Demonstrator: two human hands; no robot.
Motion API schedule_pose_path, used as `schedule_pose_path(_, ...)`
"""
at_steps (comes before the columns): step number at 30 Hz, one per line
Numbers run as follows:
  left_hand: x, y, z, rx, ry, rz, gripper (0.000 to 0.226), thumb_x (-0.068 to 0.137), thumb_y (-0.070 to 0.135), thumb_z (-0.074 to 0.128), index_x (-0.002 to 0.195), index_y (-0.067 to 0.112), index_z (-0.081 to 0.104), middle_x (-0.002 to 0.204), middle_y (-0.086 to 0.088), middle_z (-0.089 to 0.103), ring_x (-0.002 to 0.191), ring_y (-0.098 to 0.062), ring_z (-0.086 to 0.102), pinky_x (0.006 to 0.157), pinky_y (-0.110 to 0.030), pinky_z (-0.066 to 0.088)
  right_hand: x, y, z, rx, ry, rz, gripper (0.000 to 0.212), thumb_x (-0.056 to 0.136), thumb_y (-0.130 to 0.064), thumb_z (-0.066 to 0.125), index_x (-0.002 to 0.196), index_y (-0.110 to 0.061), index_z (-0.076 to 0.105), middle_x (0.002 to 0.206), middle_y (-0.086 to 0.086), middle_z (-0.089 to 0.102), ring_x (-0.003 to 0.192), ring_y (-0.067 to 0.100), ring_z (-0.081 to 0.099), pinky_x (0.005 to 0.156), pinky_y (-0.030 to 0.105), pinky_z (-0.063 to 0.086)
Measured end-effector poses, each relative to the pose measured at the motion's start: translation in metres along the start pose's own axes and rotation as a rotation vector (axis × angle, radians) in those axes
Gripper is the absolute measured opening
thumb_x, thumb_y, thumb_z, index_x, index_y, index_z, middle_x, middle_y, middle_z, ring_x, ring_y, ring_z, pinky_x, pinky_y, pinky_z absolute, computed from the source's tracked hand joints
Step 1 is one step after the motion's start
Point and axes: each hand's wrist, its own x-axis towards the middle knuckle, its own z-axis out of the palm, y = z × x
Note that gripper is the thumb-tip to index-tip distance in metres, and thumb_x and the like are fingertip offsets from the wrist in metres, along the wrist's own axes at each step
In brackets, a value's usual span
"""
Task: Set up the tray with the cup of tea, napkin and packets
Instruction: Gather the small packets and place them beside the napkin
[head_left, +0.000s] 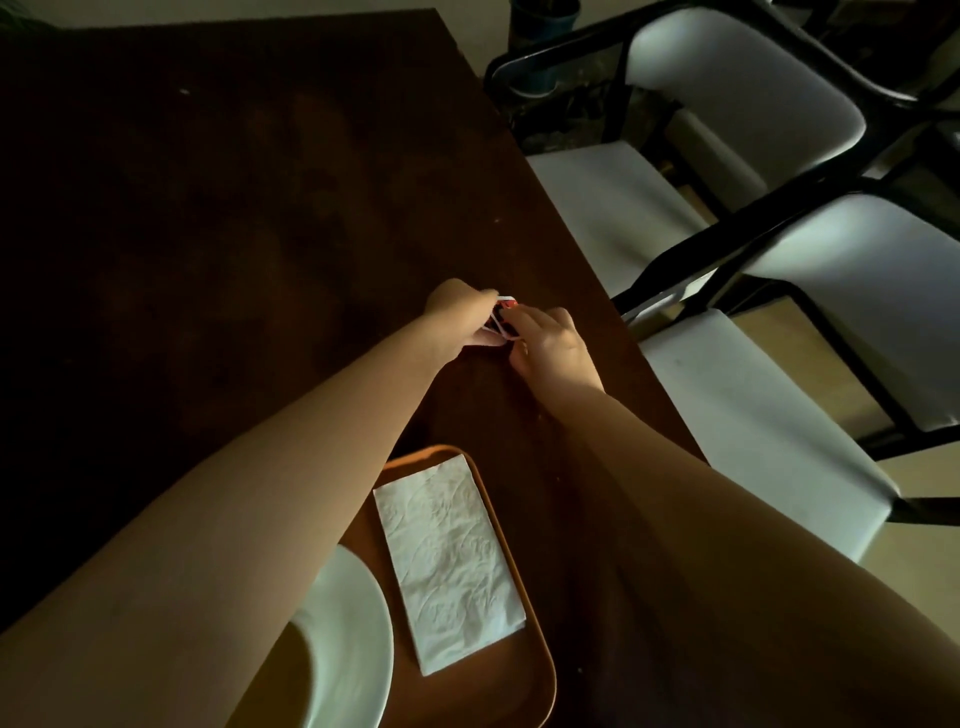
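An orange tray lies on the dark table near me. A white folded napkin rests flat on its right half. Left of the napkin stands a white saucer with a cup of tea, mostly hidden under my left forearm. Farther out, both hands meet over small red and white packets. My left hand pinches them from the left. My right hand touches them from the right with its fingertips. How many packets there are I cannot make out.
The dark wooden table stretches far to the left and back. Its right edge runs diagonally beside two black-framed chairs with white cushions. A dark container stands on the floor beyond them.
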Motion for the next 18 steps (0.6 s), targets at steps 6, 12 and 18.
schedule_pose_path(6, -0.017, -0.005, -0.003, -0.047, -0.016, -0.036, 0.026, 0.085, -0.013, 0.046, 0.104, -0.004, 0.06, 0.114, -0.024, 0.061, 0.084, -0.03, 0.063, 0.066, -0.034, 0.053, -0.018, -0.001, -0.018, 0.491, -0.067, 0.173, 0.041, 0.084, -0.009, 0.054, 0.124, -0.017, 0.056, 0.128, 0.006, 0.059, 0.118, 0.022, 0.052, 0.092, 0.024, 0.037)
schedule_pose_path(12, -0.06, -0.004, -0.014, -0.061, -0.04, 0.119, 0.029, 0.085, -0.006, 0.053, 0.111, 0.006, 0.055, 0.117, -0.016, 0.057, 0.089, -0.024, 0.061, 0.051, -0.026, 0.053, -0.027, -0.013, -0.049, 0.622, -0.043, 0.321, 0.042, 0.085, -0.034, 0.061, 0.124, -0.02, 0.052, 0.109, -0.004, 0.061, 0.085, 0.003, 0.057, 0.067, 0.012, 0.041)
schedule_pose_path(18, -0.136, -0.026, -0.02, -0.153, -0.027, 0.218, 0.023, 0.082, -0.001, 0.06, 0.101, 0.012, 0.056, 0.102, -0.008, 0.059, 0.087, -0.022, 0.063, 0.055, -0.024, 0.055, -0.061, -0.024, -0.079, 0.8, 0.014, 0.38, 0.032, 0.086, -0.018, 0.061, 0.117, -0.013, 0.057, 0.106, 0.008, 0.066, 0.094, 0.023, 0.066, 0.081, 0.04, 0.058)
